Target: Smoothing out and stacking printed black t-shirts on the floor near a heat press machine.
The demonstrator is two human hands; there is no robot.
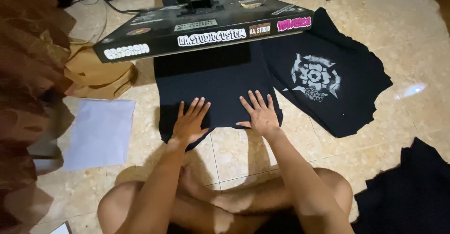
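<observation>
Hands (225, 119) lie flat, fingers spread, apparently pressing black shirt (211, 79).

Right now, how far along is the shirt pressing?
One black shirt with a white flower print already lies on the floor tiles right of the heat press. In hand: left hand and right hand press flat on a plain black shirt under the raised platen. Left: unprinted dark fabric and the white sheet.

One head-worn camera, we look steeply down from above our own crossed legs, facing forward across the tiled floor (403, 41), close to the black shirt (215, 84), heat press (201, 27) along the far edge.
</observation>
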